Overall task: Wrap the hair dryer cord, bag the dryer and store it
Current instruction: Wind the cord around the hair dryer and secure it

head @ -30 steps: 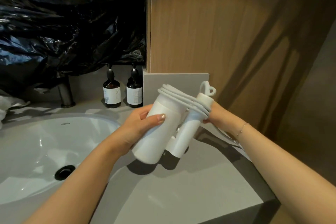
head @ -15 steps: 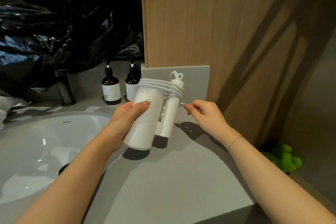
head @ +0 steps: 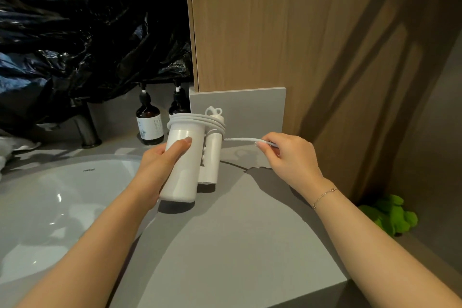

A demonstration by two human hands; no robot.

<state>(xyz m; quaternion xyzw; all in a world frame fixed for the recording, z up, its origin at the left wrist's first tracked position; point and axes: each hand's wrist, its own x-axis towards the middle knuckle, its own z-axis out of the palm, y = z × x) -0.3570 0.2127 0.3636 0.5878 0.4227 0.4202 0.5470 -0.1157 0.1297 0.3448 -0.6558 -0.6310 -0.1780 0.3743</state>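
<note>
Hair dryer (head: 183, 165) smooth white cylinder gripped by left hand (head: 160, 160), right hand (head: 287, 155) pinching rubbery cord (head: 240, 139)

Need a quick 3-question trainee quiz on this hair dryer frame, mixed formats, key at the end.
1. True or false: the cord is fully wound, with no free length left.
2. Which hand grips the barrel of the hair dryer? A) left hand B) right hand C) neither
3. Fill in: the two brown pump bottles stand behind the dryer, between it and the ____.

Key:
1. False. The right hand pinches a free stretch pulled out sideways from the coils.
2. A. The left hand wraps the barrel.
3. Faucet.
</note>
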